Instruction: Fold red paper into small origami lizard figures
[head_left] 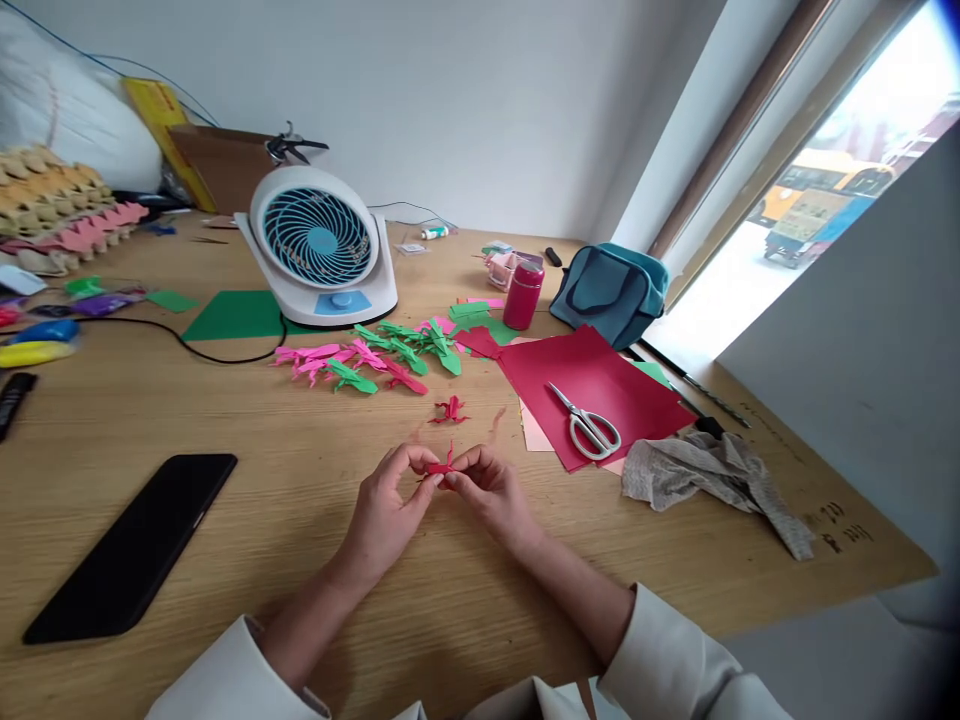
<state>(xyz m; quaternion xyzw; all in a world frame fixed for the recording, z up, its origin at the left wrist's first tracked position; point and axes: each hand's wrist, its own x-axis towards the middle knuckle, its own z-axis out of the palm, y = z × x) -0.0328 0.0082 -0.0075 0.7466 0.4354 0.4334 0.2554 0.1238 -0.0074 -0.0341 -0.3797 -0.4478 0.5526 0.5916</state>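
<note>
Between the fingertips of both hands is a small folded red paper figure [440,468], with a thin strip pointing up from it. My left hand [394,497] pinches its left end between thumb and forefinger. The right end is pinched by my right hand [491,492]; the fingers cover part of the paper. Just beyond the hands, a red paper figure with spread legs [450,409] rests on the wooden table [315,545]. Farther back lies a cluster of folded pink, green and red paper figures [375,355].
Scissors [589,425] lie on red paper sheets [600,370] to the right, beside a crumpled grey cloth [705,470]. A red bottle [523,295] and a blue bag [611,290] stand behind. A white fan [322,250] stands back left; a black phone [135,545] lies front left.
</note>
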